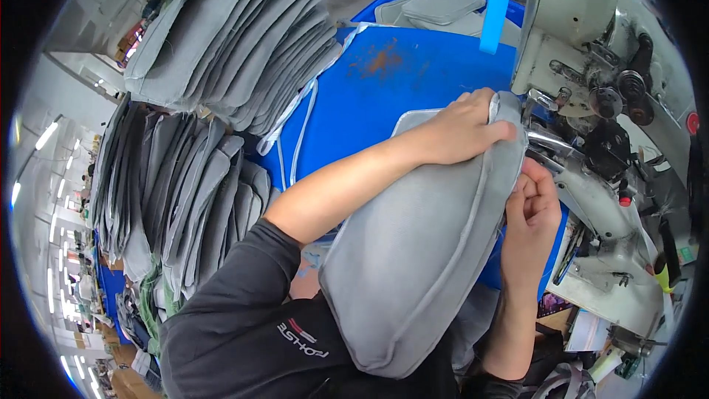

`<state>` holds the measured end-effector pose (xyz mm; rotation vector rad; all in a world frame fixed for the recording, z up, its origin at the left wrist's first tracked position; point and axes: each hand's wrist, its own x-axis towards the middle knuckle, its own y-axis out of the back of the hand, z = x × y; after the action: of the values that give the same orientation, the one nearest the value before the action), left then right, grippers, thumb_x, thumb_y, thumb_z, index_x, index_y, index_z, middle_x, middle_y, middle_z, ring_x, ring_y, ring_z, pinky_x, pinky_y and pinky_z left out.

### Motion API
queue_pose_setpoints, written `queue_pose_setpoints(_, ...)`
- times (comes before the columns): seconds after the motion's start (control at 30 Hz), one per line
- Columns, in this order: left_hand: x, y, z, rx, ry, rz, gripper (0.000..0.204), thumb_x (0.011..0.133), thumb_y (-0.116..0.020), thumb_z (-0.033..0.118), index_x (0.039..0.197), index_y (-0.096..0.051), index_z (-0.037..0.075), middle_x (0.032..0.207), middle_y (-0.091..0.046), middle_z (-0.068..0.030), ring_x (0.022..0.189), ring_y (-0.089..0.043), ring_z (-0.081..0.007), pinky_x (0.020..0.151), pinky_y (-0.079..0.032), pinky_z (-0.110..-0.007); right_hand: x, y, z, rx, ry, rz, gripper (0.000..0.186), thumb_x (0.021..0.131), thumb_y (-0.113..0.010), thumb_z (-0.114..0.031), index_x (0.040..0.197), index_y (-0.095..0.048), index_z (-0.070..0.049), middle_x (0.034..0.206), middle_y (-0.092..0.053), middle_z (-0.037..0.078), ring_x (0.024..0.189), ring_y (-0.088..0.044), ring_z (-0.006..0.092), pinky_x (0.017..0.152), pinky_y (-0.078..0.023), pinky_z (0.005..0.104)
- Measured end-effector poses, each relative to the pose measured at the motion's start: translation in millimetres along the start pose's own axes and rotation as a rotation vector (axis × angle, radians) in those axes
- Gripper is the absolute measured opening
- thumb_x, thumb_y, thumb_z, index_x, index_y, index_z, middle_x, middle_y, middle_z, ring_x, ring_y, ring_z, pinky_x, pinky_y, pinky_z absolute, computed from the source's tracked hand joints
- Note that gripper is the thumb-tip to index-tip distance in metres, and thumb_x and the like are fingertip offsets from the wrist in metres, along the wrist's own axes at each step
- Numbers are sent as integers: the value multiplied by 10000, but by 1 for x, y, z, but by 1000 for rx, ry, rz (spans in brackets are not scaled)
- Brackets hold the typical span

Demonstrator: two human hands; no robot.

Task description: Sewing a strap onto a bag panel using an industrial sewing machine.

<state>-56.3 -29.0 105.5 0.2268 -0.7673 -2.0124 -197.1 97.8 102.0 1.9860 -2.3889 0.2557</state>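
Note:
A large grey fabric panel [402, 251] with rounded corners and a raised seam along its right side slants across my lap toward the sewing machine [583, 125]. Its far end lies beside the machine's metal presser parts. Across that far end reaches my left hand [461, 129], fingers curled over the edge and thumb pressed on the fabric. Lower down on the right edge, my right hand [532, 203] pinches the panel's border between thumb and fingers. The underside of the panel is hidden from view.
Tall stacks of similar grey panels [229, 37] lean at the left, with a lower stack [177, 185] nearer me. A blue work surface [413, 59] has a rusty stain. Behind it, a blue bin [362, 16] holds more panels. A bright blue bracket [496, 11] hangs by the machine.

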Motion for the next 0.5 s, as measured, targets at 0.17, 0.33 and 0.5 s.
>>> queue_pose_setpoints(0.17,9,-1,-7,108,-95,88,543,899,-496,371,1125,-523,-122,1176,-551,-315,1120,-499,-431,991,-377,-471,14,-2,6,75,-15,27,250,980,-477,24,1225,-528,37,905,-642,3,761,-566,25,679,-433,168)
queue_pose_setpoints(0.33,11,2,-6,262,-126,157,395,932,-473,328,1049,-570,-37,1101,-541,-244,1055,-497,-397,919,-389,-455,18,-1,6,54,-57,56,228,1004,-489,-22,1213,-558,39,983,-686,32,838,-604,39,762,-461,184)
queue_pose_setpoints(0.5,22,3,1,192,-78,126,480,909,-482,342,1058,-544,-110,1100,-577,-302,1024,-539,-425,939,-388,-503,19,6,5,-62,-28,63,214,1020,-477,-40,1190,-582,36,1019,-695,53,867,-612,40,767,-463,185)
